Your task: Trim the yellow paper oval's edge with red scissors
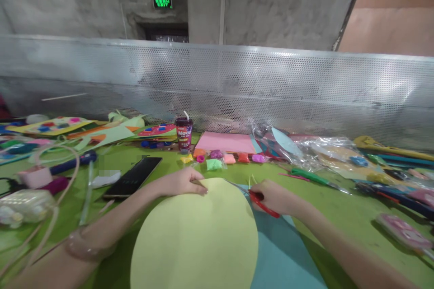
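Observation:
A large rounded piece of pale yellow-green paper lies over a blue sheet of paper in front of me. My left hand pinches the top edge of the pale paper between thumb and fingers. In my right hand is a pair of red-handled scissors, held at the upper right edge of the papers. The blades point left along the pale paper's rim and are partly hidden. A black phone rests on the table left of my left forearm.
Beyond the papers stand a purple drink cup with a straw, several small clay packets and a stack of pink paper. Green-handled scissors lie to the right. A perforated metal panel borders the green table.

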Action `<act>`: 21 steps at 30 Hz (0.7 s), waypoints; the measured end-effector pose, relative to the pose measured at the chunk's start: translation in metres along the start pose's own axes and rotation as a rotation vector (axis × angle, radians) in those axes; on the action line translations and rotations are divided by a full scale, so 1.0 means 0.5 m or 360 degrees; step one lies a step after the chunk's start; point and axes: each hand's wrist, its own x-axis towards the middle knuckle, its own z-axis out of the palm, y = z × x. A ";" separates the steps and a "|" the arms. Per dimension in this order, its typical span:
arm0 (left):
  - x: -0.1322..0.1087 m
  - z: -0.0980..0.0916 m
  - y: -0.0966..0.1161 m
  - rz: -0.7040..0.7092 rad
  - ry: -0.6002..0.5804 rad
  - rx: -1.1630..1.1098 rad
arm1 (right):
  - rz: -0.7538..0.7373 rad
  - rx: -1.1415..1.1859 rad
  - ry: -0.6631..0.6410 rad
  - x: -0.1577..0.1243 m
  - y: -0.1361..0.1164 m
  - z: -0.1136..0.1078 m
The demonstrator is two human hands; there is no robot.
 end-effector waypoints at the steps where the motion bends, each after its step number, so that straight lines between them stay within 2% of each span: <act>1: 0.000 0.001 0.000 0.0002 -0.0008 -0.0013 | -0.0003 0.0000 0.0005 0.000 0.000 0.001; 15: -0.004 0.004 0.007 -0.0010 -0.0001 -0.0026 | 0.0049 0.0044 -0.0052 -0.004 -0.012 -0.005; 21: -0.003 0.002 0.003 -0.0018 -0.0006 -0.0055 | 0.0065 0.0010 -0.0015 -0.007 -0.017 -0.005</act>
